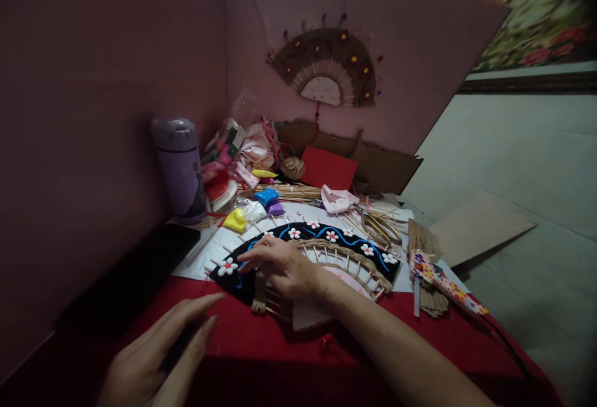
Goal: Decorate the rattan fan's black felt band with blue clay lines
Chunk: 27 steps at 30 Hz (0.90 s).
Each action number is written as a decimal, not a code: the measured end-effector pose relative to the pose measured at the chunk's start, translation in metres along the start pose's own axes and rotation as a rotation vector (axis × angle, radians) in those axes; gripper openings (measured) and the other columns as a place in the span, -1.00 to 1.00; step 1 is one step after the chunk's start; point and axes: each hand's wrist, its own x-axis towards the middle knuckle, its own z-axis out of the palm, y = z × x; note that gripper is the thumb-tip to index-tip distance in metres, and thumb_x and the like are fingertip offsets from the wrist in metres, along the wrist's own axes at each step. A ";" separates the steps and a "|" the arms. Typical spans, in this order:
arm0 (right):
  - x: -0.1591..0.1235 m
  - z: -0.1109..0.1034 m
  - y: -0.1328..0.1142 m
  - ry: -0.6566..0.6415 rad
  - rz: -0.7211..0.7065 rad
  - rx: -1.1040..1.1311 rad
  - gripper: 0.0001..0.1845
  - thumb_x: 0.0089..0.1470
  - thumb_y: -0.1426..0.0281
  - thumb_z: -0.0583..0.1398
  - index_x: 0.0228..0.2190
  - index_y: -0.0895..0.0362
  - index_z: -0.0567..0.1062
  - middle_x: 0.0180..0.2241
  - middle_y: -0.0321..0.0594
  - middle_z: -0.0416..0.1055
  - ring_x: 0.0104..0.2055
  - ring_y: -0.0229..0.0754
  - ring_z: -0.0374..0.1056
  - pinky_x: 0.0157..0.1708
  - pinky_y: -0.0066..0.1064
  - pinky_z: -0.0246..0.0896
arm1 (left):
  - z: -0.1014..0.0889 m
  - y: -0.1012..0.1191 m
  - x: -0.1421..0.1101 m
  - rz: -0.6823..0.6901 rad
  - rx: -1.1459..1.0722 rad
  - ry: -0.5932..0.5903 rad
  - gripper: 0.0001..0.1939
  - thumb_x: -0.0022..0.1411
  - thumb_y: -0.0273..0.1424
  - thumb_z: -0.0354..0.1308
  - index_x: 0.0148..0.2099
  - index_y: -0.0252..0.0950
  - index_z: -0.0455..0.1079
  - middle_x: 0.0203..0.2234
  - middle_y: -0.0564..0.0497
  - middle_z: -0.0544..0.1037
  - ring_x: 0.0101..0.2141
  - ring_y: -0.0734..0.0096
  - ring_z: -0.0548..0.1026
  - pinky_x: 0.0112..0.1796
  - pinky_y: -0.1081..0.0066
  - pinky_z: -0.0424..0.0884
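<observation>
Fan-shaped craft piece (329, 247), black-banded with white flowers (332, 237) and blue wavy lines, lying across white sheet (198, 265) and red cloth (261, 345). Right hand (290, 270), fingers bent, is over its left part; whether it grips or merely rests cannot be told. Left hand (156, 348), nearer the viewer, has thumb and forefinger parted. Behind the piece: yellow packet (236, 220), blue packet (267, 196) and twine ball (293, 168). Right: flower-patterned glue gun (450, 288). Left: purple flask (180, 174). Above: second fan (329, 62) against a pink panel (410, 59).
</observation>
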 end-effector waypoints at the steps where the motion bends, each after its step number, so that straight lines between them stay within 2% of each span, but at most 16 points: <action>1: 0.000 0.000 -0.001 0.018 0.001 0.019 -0.36 -0.25 0.74 0.00 -0.06 0.18 0.37 -0.23 -0.26 0.53 -0.19 -0.17 0.25 -0.11 -0.27 0.17 | 0.004 0.003 0.009 0.020 0.004 -0.041 -0.76 0.20 -0.28 0.08 -0.07 -0.15 0.40 -0.24 0.05 0.54 -0.26 0.35 0.52 -0.28 0.50 0.42; 2: 0.000 -0.001 -0.001 0.032 0.001 0.038 -0.37 -0.24 0.73 0.00 -0.07 0.19 0.38 -0.24 -0.25 0.54 -0.19 -0.18 0.25 -0.12 -0.28 0.18 | 0.009 0.005 0.017 0.048 0.005 -0.088 -0.79 0.22 -0.30 0.05 -0.11 -0.16 0.41 -0.27 0.04 0.55 -0.28 0.37 0.53 -0.30 0.52 0.42; 4: 0.000 -0.002 -0.003 0.049 -0.008 0.064 -0.38 -0.24 0.74 0.00 -0.08 0.20 0.39 -0.27 -0.24 0.54 -0.20 -0.18 0.26 -0.11 -0.27 0.18 | 0.018 0.008 0.029 0.100 0.041 -0.091 -0.80 0.24 -0.35 0.00 -0.15 -0.18 0.42 -0.29 0.03 0.55 -0.30 0.39 0.53 -0.32 0.52 0.41; 8: 0.000 -0.002 -0.004 0.040 -0.014 0.068 -0.40 -0.21 0.75 -0.01 -0.09 0.16 0.38 -0.29 -0.28 0.55 -0.20 -0.19 0.29 -0.08 -0.23 0.17 | 0.033 0.011 0.035 0.117 0.202 -0.124 -0.83 0.24 -0.35 -0.01 -0.25 -0.20 0.41 -0.38 0.02 0.53 -0.42 0.38 0.51 -0.42 0.47 0.36; 13: 0.000 0.000 -0.002 0.005 -0.020 0.030 -0.41 -0.17 0.74 0.01 -0.07 0.15 0.35 -0.27 -0.29 0.54 -0.21 -0.19 0.28 -0.09 -0.21 0.16 | 0.038 0.022 0.036 0.031 0.487 -0.148 -0.85 0.24 -0.33 0.01 -0.21 -0.21 0.38 -0.35 0.02 0.53 -0.46 0.32 0.52 -0.53 0.42 0.28; 18: 0.000 0.002 0.001 -0.058 0.004 -0.008 -0.38 -0.17 0.75 0.01 -0.05 0.14 0.34 -0.23 -0.27 0.52 -0.18 -0.18 0.26 -0.09 -0.23 0.17 | 0.040 0.024 0.040 0.064 0.602 -0.148 -0.80 0.28 -0.40 -0.08 -0.26 -0.21 0.38 -0.40 0.05 0.54 -0.48 0.33 0.52 -0.55 0.43 0.23; 23: 0.000 0.003 0.003 -0.057 -0.007 -0.023 -0.39 -0.18 0.75 0.02 -0.06 0.12 0.36 -0.23 -0.29 0.52 -0.18 -0.17 0.26 -0.09 -0.24 0.17 | 0.038 0.024 0.039 0.047 0.592 -0.164 -0.80 0.28 -0.40 -0.09 -0.33 -0.21 0.34 -0.50 0.07 0.51 -0.53 0.33 0.50 -0.59 0.43 0.15; 27: 0.001 0.003 0.002 -0.039 -0.033 -0.028 -0.40 -0.19 0.74 0.02 -0.08 0.14 0.37 -0.26 -0.30 0.54 -0.21 -0.17 0.26 -0.10 -0.25 0.17 | 0.032 0.021 0.032 0.003 0.369 -0.196 -0.81 0.27 -0.34 -0.08 -0.35 -0.18 0.32 -0.52 0.10 0.50 -0.52 0.38 0.50 -0.54 0.45 0.22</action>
